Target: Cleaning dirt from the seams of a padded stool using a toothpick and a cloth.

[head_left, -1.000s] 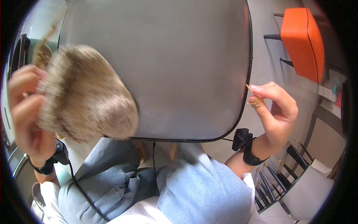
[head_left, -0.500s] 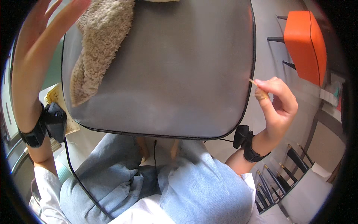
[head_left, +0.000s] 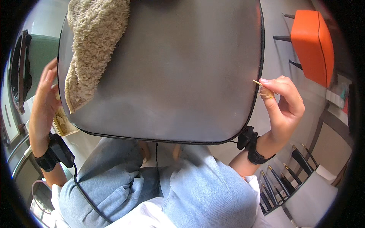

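Note:
My right hand [head_left: 283,100] is beside the right edge of a grey tabletop [head_left: 171,76] with black edging. Its thumb and forefinger pinch a thin pale wooden stick [head_left: 257,82], whose tip points left over the edge. Something brownish-yellow [head_left: 267,93] sits on the thumb; I cannot make out what. My left hand [head_left: 45,98] is low beside the table's left edge, fingers apart and slightly blurred, nearest to a yellowish plastic container [head_left: 65,122]. That container is partly hidden by the hand and the table. A fluffy beige cloth [head_left: 95,41] lies along the table's left side.
An orange stool [head_left: 311,45] with black legs appears on its side at the far right. Several dark-handled tools [head_left: 279,180] stand in a holder at lower right. A green bin-like object [head_left: 42,57] is at the left. Black straps with cables [head_left: 62,150] circle my wrists.
My left hand has come down from the upper left, above the cloth, to beside the table's left edge by the yellowish container. The right hand keeps its pinch, almost unmoved.

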`<move>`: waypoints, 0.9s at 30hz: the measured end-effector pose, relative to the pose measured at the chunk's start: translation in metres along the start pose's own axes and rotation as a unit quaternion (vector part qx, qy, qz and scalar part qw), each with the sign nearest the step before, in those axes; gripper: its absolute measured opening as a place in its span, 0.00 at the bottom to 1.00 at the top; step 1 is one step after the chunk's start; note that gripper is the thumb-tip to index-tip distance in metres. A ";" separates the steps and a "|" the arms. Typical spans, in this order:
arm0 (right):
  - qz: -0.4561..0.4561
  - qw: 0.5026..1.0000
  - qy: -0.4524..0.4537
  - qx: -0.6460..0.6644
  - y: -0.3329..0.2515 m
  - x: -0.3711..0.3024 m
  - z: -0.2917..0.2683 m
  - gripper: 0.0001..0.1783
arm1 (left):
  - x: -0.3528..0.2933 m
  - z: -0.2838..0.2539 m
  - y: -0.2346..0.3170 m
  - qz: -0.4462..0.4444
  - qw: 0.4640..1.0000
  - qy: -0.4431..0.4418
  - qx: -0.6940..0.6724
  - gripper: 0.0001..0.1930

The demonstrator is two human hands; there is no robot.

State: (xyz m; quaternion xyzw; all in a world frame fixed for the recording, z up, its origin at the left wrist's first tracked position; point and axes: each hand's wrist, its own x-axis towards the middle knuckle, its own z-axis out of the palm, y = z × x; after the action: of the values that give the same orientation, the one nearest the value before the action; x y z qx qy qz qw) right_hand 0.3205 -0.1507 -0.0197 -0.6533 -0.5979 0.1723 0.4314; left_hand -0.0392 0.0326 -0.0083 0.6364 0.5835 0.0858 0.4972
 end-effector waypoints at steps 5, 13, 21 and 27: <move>0.020 0.999 0.020 0.023 -0.001 0.002 0.003 0.14 | -0.006 0.000 -0.005 -0.033 0.997 -0.055 -0.053 0.32; 0.009 1.000 0.007 0.023 -0.001 -0.003 -0.002 0.14 | -0.021 0.019 0.010 -0.032 0.994 0.032 -0.099 0.35; 0.033 0.996 0.015 0.082 0.004 -0.008 0.005 0.11 | -0.026 0.019 0.011 -0.037 0.993 0.036 -0.104 0.33; 0.075 0.995 0.060 0.041 0.000 -0.011 0.001 0.08 | -0.024 0.021 0.009 -0.023 0.992 0.038 -0.119 0.35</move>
State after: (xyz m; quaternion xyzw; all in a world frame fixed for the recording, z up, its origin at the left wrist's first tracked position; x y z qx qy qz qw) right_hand 0.3172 -0.1603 -0.0235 -0.6870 -0.5127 0.1889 0.4790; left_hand -0.0261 0.0025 -0.0009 0.5550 0.6023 0.1677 0.5487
